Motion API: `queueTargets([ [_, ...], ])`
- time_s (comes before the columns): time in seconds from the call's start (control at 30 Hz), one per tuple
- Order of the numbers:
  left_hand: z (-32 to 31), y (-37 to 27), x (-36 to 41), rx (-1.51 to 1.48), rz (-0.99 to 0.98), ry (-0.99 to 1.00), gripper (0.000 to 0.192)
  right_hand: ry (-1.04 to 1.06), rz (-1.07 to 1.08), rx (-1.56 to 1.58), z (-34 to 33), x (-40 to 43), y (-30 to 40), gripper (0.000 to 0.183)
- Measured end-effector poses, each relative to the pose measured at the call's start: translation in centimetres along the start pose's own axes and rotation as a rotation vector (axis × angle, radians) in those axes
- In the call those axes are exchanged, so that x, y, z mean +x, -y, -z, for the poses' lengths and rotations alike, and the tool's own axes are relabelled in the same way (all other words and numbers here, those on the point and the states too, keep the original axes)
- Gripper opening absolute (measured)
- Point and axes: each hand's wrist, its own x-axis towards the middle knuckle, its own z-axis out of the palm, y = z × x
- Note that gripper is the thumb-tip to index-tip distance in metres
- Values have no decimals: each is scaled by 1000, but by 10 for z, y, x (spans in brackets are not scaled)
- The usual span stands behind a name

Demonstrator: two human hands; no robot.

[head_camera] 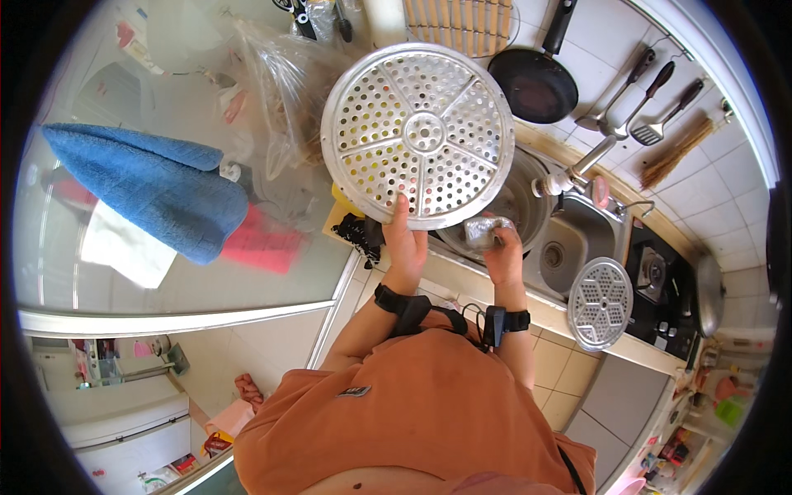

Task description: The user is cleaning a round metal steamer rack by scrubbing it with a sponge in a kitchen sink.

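My left hand (pixel 405 250) grips the lower rim of a large round perforated metal steamer plate (pixel 436 158), thumb on its near face. The plate is tilted up towards me and its radial ribs show. In my right hand (pixel 504 253) is a crumpled silvery pad (pixel 486 230), just below the plate's lower right edge; its exact material is not clear. Behind the plate, partly covered by it, a wide round metal basin (pixel 532 198) sits at the sink. A smaller perforated steamer plate (pixel 600 303) with a star pattern rests at the counter's front edge.
Right of the basin are a faucet (pixel 588 161) and a stainless steel sink (pixel 554 247), then a black gas stove (pixel 659 278). A frying pan (pixel 533 85) and a slotted spatula (pixel 648 133) hang on the tiles. A blue towel (pixel 154 192) hangs over the glass panel (pixel 284 284) at left.
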Motion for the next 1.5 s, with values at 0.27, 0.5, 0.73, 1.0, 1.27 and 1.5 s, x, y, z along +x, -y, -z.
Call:
queueTargets([
  [0.27,8,9,-5,87,-67,5,46,12,-71,-45,-52,-19,-7,26],
  [0.5,2,12,-14,253,-198,29,47,65,-150,-116,-60,-13,-37,37],
  [0.73,-3,13,-20,282,-242,3,29,-42,-123,-228,-68,-14,-40,54],
  [1.0,6,22,-19,351,-249,136,44,111,-194,-111,-75,-13,-34,43],
  [1.27,7,24,-17,293,-224,149,42,86,-79,-182,-79,-11,-36,30],
  [1.5,-4,18,-19,239,-220,132,34,18,-64,-245,-75,-5,-36,29],
])
